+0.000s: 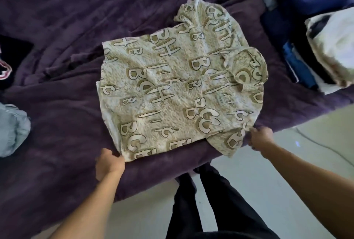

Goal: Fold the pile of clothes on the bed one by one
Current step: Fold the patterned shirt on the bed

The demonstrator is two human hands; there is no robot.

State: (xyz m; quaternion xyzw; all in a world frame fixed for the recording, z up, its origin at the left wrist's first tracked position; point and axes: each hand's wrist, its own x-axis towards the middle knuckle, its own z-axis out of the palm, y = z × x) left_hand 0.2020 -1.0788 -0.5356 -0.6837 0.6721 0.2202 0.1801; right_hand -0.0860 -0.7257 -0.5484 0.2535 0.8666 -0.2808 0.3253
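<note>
Bed (57, 18): covered by a rumpled dark purple blanket that fills most of the view. Its near edge meets a pale floor (268, 191).

Shirt (172, 89): one cream and tan short-sleeved shirt lies spread, front up, in the middle of the bed, close to the near edge. Its long axis runs left to right across the view. The collar (247, 70) points right and the hem left, with the button line running along that axis. One sleeve lies at the far side and the other at the near edge. The print is large outlined letters, among them B, C, H and E. They form no readable word or brand. A small rectangular label (222, 99) sits on the chest; its writing is too small to read.

Pile of clothes (329, 47): stacked at the right of the bed, apart from the shirt, in dark blue and white cloth.

Light blue garment (11, 129): bunched at the left edge of the bed.

Dark garment (7, 62): at the far left, with red and white trim, partly cut off by the frame.

Left hand (109, 164): fingers curled, pinching the near hem corner of the shirt.

Right hand (261, 137): fingers closed on the cloth at the edge of the near sleeve.
</note>
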